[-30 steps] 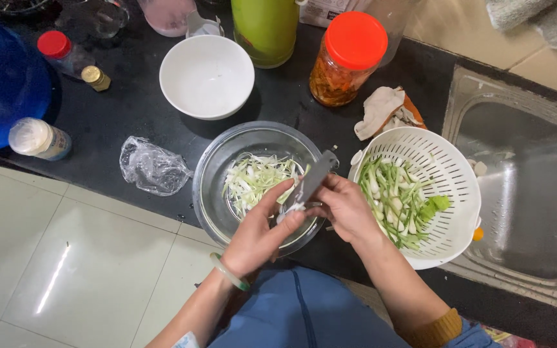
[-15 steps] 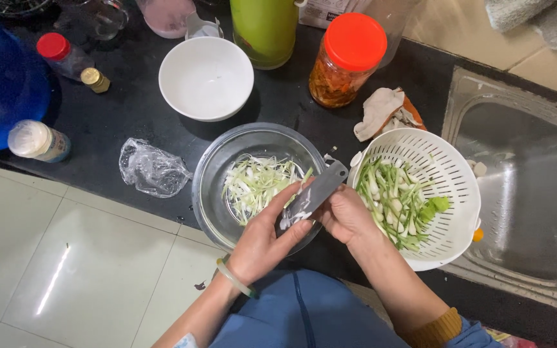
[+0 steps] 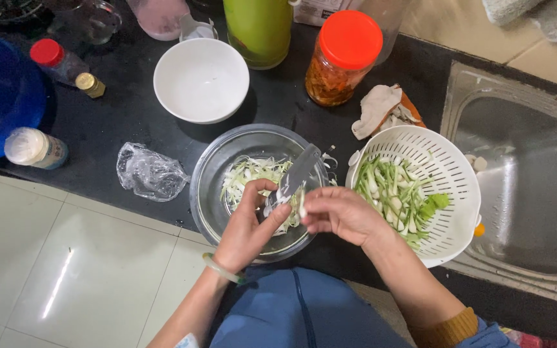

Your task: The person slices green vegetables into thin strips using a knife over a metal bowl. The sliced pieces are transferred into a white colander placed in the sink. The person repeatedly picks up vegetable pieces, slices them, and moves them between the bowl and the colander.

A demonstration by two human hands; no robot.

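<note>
counter [image 3: 130, 116]: black, beside a steel sink [image 3: 530, 187] at right.
colander [image 3: 449, 174]: white, holding whole green stalks [image 3: 394, 193], just right of the bowl.
glass bowl [image 3: 211, 177]: at the counter's front edge, holding pale shreds [image 3: 246, 177].
white bowl [image 3: 201, 80]: bare, behind the glass bowl.
right hand [image 3: 343, 216]: over the glass bowl's rim, fingers closed on the knife [image 3: 294, 177], blade slanting up over the shreds.
left hand [image 3: 246, 232]: fingers curled and pinched at the blade's lower end; whether a stalk sits in the pinch, cannot tell.
step: likely slivering stalks into the glass bowl.
next: probably a fresh stalk from the colander, fingertips kept off the edge.
</note>
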